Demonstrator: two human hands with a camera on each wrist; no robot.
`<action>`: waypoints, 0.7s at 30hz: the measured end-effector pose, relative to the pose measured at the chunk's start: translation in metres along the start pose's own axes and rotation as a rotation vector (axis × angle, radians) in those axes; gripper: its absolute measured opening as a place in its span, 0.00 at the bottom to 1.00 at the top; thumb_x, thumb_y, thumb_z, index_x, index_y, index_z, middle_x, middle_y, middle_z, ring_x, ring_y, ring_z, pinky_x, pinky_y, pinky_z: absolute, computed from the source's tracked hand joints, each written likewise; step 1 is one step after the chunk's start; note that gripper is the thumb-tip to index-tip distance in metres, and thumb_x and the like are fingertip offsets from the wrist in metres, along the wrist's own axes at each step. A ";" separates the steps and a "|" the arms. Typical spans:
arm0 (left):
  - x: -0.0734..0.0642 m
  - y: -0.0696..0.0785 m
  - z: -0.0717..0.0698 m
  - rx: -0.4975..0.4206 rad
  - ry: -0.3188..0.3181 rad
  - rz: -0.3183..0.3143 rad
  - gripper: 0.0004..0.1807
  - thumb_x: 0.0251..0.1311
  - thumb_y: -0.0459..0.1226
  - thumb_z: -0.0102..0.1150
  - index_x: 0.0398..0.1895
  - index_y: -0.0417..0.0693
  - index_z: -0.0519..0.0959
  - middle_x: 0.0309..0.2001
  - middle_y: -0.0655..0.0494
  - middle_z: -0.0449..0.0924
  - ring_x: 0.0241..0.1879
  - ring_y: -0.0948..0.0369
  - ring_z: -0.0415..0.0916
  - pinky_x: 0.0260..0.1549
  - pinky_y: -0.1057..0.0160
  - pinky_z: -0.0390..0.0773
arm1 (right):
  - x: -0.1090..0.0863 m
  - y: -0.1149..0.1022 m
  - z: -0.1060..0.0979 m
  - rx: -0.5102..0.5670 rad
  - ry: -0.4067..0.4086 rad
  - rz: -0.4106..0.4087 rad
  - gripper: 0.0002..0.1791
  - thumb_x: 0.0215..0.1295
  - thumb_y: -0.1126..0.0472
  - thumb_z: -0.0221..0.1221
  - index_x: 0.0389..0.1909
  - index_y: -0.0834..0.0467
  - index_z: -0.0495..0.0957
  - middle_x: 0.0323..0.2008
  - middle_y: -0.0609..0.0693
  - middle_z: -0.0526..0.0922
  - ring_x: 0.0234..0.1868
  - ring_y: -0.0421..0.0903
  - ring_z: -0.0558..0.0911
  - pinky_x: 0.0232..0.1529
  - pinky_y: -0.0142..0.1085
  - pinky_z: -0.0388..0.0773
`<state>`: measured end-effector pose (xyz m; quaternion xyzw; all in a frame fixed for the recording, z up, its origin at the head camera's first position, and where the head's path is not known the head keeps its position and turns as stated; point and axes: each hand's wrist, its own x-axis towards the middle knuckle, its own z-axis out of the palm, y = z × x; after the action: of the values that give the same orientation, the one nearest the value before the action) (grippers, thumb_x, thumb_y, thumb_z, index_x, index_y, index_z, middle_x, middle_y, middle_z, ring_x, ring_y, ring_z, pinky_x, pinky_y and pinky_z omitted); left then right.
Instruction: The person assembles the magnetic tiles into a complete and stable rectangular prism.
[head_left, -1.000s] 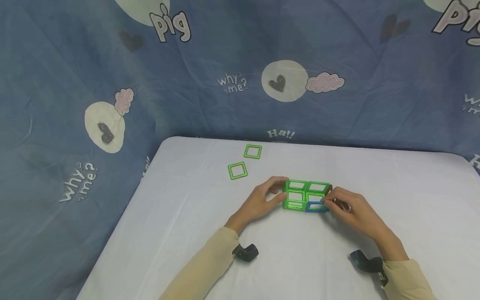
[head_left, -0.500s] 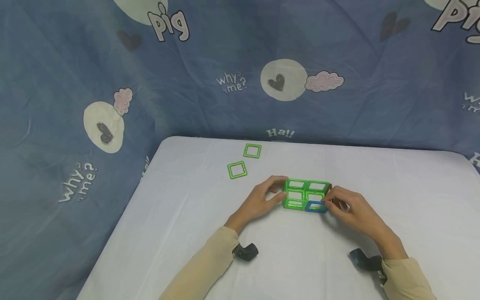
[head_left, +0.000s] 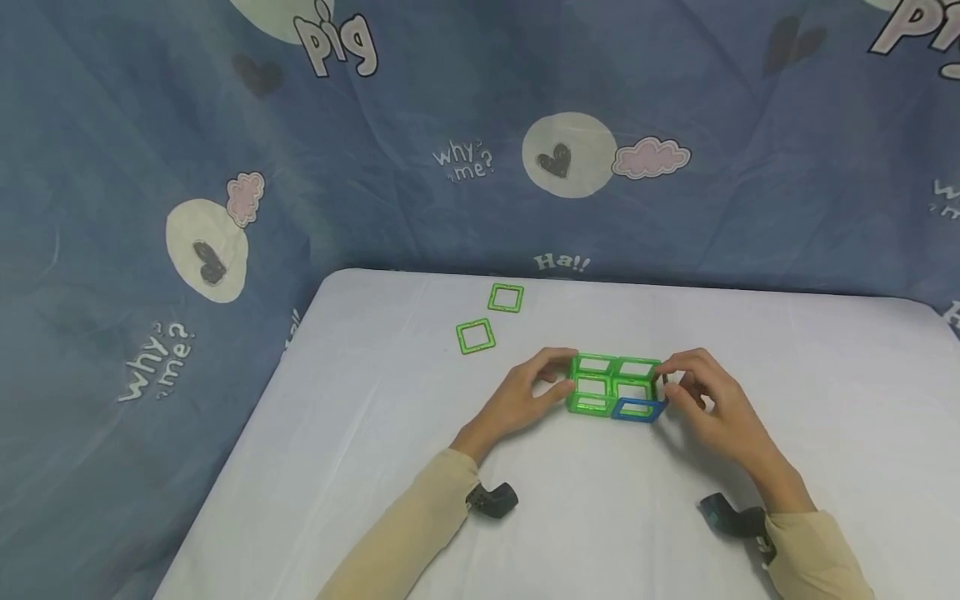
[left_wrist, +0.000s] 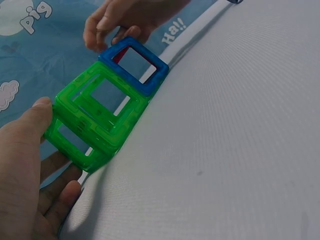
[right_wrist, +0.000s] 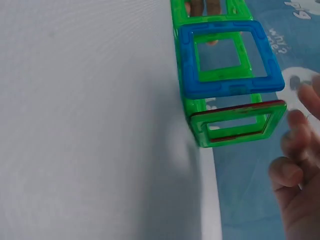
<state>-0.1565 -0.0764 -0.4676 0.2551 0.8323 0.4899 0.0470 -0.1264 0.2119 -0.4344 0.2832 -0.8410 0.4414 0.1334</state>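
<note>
A box-like build of green magnetic tiles (head_left: 613, 388) stands on the white cloth, with one blue magnetic tile (right_wrist: 189, 65) at its near right. My left hand (head_left: 517, 404) grips the left end. In the left wrist view its thumb (left_wrist: 41, 116) presses the upper edge and its fingers go behind and below. Close to the right end is my right hand (head_left: 712, 408), fingers loosely bent. The right wrist view shows those fingers (right_wrist: 290, 170) apart from the build. The end tile (right_wrist: 235, 140) there looks green with red edges. Part of the far side is hidden.
Two loose green square tiles (head_left: 476, 337) lie flat at the back left of the white-covered table (head_left: 570, 517). Behind the table's far edge hangs a blue printed cloth (head_left: 420, 217). A dark device (head_left: 493, 500) sits at each wrist.
My right hand has let go at the blue tile's corner and shifted slightly up and right, its fingers spreading. The left hand keeps its hold; the head view has tilted slightly.
</note>
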 end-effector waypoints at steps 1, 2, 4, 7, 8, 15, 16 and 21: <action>0.000 0.000 0.000 -0.001 0.000 -0.002 0.26 0.64 0.51 0.53 0.65 0.64 0.64 0.60 0.62 0.73 0.58 0.66 0.71 0.55 0.68 0.72 | 0.000 0.000 -0.001 0.005 0.009 0.040 0.15 0.59 0.77 0.57 0.46 0.62 0.75 0.41 0.51 0.76 0.33 0.32 0.70 0.32 0.19 0.67; 0.000 0.000 0.000 -0.002 0.001 -0.005 0.26 0.64 0.50 0.54 0.65 0.64 0.64 0.60 0.62 0.73 0.58 0.66 0.71 0.55 0.68 0.72 | -0.001 0.000 -0.002 0.021 0.012 0.078 0.14 0.61 0.76 0.55 0.47 0.63 0.74 0.42 0.51 0.75 0.34 0.32 0.70 0.34 0.18 0.67; 0.000 -0.001 0.000 0.000 0.001 -0.005 0.26 0.64 0.51 0.54 0.65 0.64 0.64 0.60 0.63 0.73 0.58 0.66 0.71 0.55 0.68 0.72 | -0.002 0.001 -0.003 0.066 0.009 0.149 0.11 0.67 0.73 0.50 0.48 0.64 0.72 0.38 0.52 0.74 0.35 0.33 0.71 0.36 0.19 0.68; 0.000 -0.001 0.000 0.005 -0.002 -0.007 0.26 0.64 0.52 0.53 0.65 0.66 0.64 0.60 0.64 0.73 0.58 0.67 0.71 0.55 0.69 0.72 | -0.006 0.011 -0.005 0.151 -0.009 0.226 0.10 0.72 0.69 0.44 0.50 0.64 0.69 0.33 0.50 0.71 0.32 0.37 0.72 0.30 0.26 0.69; 0.000 -0.001 0.000 0.008 -0.003 -0.010 0.26 0.64 0.52 0.53 0.65 0.66 0.64 0.60 0.65 0.73 0.58 0.68 0.71 0.55 0.69 0.72 | -0.007 0.013 -0.006 0.173 -0.020 0.239 0.10 0.73 0.68 0.43 0.51 0.64 0.68 0.31 0.51 0.70 0.29 0.40 0.70 0.28 0.30 0.68; 0.000 0.001 0.000 0.028 -0.003 -0.031 0.25 0.64 0.53 0.52 0.64 0.69 0.64 0.60 0.66 0.73 0.56 0.68 0.72 0.55 0.69 0.72 | -0.012 0.022 -0.008 0.195 -0.179 0.286 0.14 0.74 0.66 0.43 0.57 0.64 0.65 0.29 0.55 0.73 0.26 0.43 0.74 0.26 0.33 0.71; 0.000 0.001 0.000 0.028 -0.002 -0.033 0.25 0.64 0.52 0.52 0.64 0.68 0.64 0.60 0.66 0.73 0.56 0.68 0.72 0.55 0.69 0.72 | -0.013 0.023 -0.007 0.194 -0.189 0.292 0.15 0.73 0.66 0.44 0.57 0.64 0.65 0.31 0.55 0.74 0.27 0.42 0.75 0.26 0.33 0.71; -0.001 0.002 -0.001 0.027 0.000 -0.034 0.25 0.64 0.52 0.53 0.64 0.68 0.64 0.60 0.66 0.73 0.55 0.68 0.72 0.55 0.69 0.72 | -0.024 0.023 -0.003 0.156 -0.195 0.336 0.15 0.68 0.65 0.54 0.53 0.60 0.70 0.33 0.51 0.76 0.31 0.38 0.76 0.30 0.29 0.72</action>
<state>-0.1548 -0.0769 -0.4657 0.2418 0.8429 0.4779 0.0520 -0.1211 0.2337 -0.4593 0.1898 -0.8485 0.4917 -0.0462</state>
